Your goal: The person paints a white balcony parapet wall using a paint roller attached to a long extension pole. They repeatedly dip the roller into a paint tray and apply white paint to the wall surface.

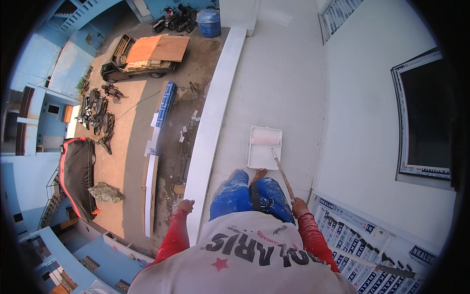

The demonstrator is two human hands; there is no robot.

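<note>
My right hand (298, 205) is closed round the pole (284, 176) of a paint roller. The pole slants forward to the pinkish roller sleeve (266, 140), which rests across the far part of a white paint tray (252, 159). White paint coats the tray, and it lies on the pale floor just ahead of my feet. My left hand (186, 206) hangs beside the white ledge with its fingers curled in and nothing visible in them. One bare foot (260, 174) shows between my paint-spattered blue trouser legs (230, 192).
A white ledge (215, 122) runs along my left above a yard with a loaded truck (147, 54), motorbikes (95, 110) and a covered car (78, 176). To my right stands a white wall (352, 112) with a dark window (426, 115). Film-wrapped frames (342, 235) lie behind on the right.
</note>
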